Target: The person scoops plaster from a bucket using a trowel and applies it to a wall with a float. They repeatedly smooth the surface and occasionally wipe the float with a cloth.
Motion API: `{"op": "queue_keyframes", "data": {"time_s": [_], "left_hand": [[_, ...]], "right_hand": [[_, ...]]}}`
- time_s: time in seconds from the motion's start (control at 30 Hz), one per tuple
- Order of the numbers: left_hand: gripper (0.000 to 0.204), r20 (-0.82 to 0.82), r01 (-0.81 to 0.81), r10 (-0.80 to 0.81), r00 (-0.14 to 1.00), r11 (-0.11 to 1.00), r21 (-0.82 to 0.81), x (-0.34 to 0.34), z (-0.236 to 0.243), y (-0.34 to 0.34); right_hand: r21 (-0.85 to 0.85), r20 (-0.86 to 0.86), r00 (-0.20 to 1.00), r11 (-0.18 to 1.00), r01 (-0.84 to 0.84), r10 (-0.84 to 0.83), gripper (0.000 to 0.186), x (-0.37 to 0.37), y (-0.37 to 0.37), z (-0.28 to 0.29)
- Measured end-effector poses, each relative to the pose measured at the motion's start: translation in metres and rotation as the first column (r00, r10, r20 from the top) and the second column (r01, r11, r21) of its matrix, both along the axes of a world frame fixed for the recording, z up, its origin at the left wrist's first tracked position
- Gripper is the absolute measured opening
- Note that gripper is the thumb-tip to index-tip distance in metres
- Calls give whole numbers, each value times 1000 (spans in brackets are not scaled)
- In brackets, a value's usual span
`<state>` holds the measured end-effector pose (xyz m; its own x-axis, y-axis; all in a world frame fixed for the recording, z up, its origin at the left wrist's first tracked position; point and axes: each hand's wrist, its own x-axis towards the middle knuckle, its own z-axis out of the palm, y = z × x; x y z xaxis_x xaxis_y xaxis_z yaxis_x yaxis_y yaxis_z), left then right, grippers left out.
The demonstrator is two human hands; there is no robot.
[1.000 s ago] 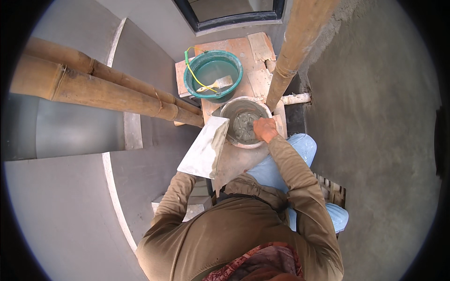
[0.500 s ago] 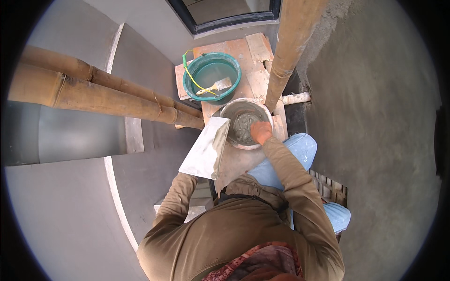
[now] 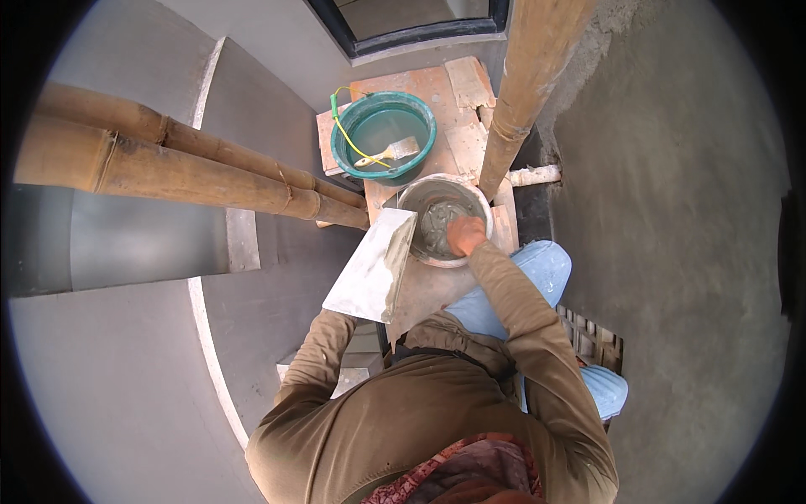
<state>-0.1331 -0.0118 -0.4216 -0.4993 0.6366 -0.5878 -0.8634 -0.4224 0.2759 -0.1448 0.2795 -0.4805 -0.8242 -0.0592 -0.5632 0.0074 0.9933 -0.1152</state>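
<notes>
A white flat board like a plasterer's hawk (image 3: 363, 265) is held up at the left of the mortar bucket, with wet grey mortar along its right edge. My left hand is hidden beneath it, and only the sleeve shows at its near edge. My right hand (image 3: 466, 236) reaches into a pale round bucket (image 3: 480, 197), its fingers closed. Thick grey mortar (image 3: 438, 220) lies in that bucket, churned into lumps. Whatever the right hand grips is hidden by the hand and the mortar.
A green bucket (image 3: 431, 126) of cloudy water stands behind, with a paintbrush (image 3: 395, 151) at its near side. Both buckets are on wooden planks (image 3: 420, 80). Bamboo poles (image 3: 210, 181) slant in from the left; another bamboo pole (image 3: 525, 84) rises close at the right.
My right hand has shifted slightly left within the mortar bucket, and the mortar around it looks a little different. The board has stayed nearly still; the whole view has shifted slightly.
</notes>
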Motion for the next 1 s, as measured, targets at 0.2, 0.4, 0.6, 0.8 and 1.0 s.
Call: {"op": "queue_keyframes", "data": {"time_s": [0.2,0.4,0.6,0.8,1.0], "left_hand": [[45,3,-12,12,1000,1000,0,0,-1,-1],[45,-1,-9,9,1000,1000,12,-8,-4,9],[45,17,-36,36,999,999,30,-8,-13,22],[45,64,-119,118,991,993,17,-3,-14,48],[45,95,-197,195,976,980,19,-3,-11,84]], "right_hand": [[-203,283,940,946,253,-191,20,-8,30,44],[-496,473,777,603,625,-416,24,28,86,16],[-652,568,625,171,739,-535,31,94,118,44],[-829,330,566,55,556,-756,40,149,90,93],[-853,-281,529,461,244,-801,45,174,34,102]]}}
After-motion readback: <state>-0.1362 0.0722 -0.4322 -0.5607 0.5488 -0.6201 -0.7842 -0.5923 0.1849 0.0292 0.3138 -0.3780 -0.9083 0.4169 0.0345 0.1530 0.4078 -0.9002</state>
